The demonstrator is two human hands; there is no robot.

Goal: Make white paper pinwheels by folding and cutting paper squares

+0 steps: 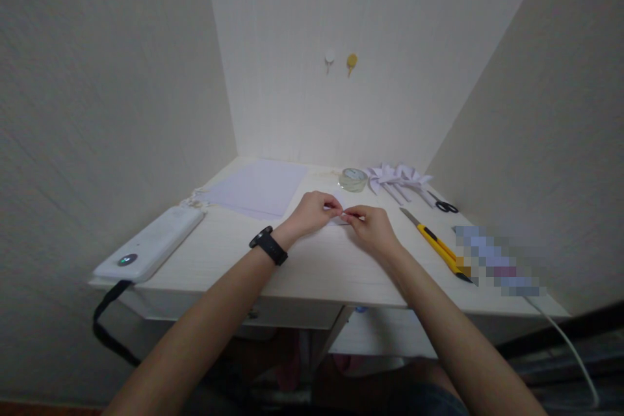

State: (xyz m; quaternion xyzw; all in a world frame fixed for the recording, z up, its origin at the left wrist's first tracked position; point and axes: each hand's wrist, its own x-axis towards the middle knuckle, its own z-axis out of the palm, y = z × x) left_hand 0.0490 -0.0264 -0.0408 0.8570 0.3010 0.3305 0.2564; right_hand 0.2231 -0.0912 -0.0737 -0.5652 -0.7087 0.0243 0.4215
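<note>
Both my hands meet at the middle of a pale wooden table (312, 266). My left hand (313, 210), with a black watch on its wrist, pinches one side of a small white piece of paper (340, 220). My right hand (371, 225) pinches the other side of the same paper, which lies low on the tabletop. The fingers of both hands are closed on it and hide most of it.
A stack of white sheets (258, 187) lies at the back left. A white device (153, 243) with a black strap sits at the left edge. At the right are a tape roll (353, 179), folded white paper pinwheels (397, 179), black scissors (444, 206) and a yellow utility knife (436, 245).
</note>
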